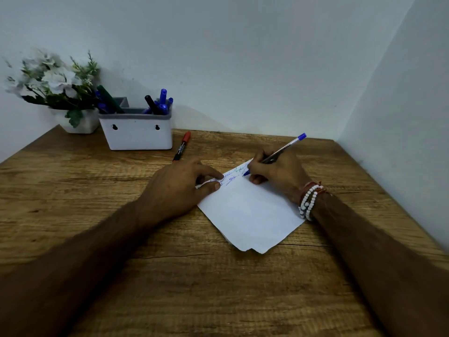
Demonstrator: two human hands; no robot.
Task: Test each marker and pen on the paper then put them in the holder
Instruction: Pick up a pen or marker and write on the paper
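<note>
A white sheet of paper [250,215] lies turned at an angle on the wooden table [170,276], and everything here is placed from it. At the paper's far edge the right hand [274,171] grips a blue pen [284,148], fingers and thumb curled round the clear barrel. The blue tip touches the sheet beside a row of scribbles in blue, green and red ink, and the capped end slants up and away from the paper. A stack of white and red bead bracelets [309,200] sits on that wrist, over the paper's right edge. The left hand [179,183] rests on the paper's left corner with its fingers nearly straight, the index finger and thumb pressing flat on the sheet and gripping nothing. Just beyond the paper's far left corner a red marker [181,147] lies on the table, cap pointing away. Farther from the paper in that direction stands the white holder [136,132], with blue and black markers [160,104] in one compartment and a green marker [109,98] in another. A white pot of flowers [80,122] stands just past the holder, farthest from the paper.
</note>
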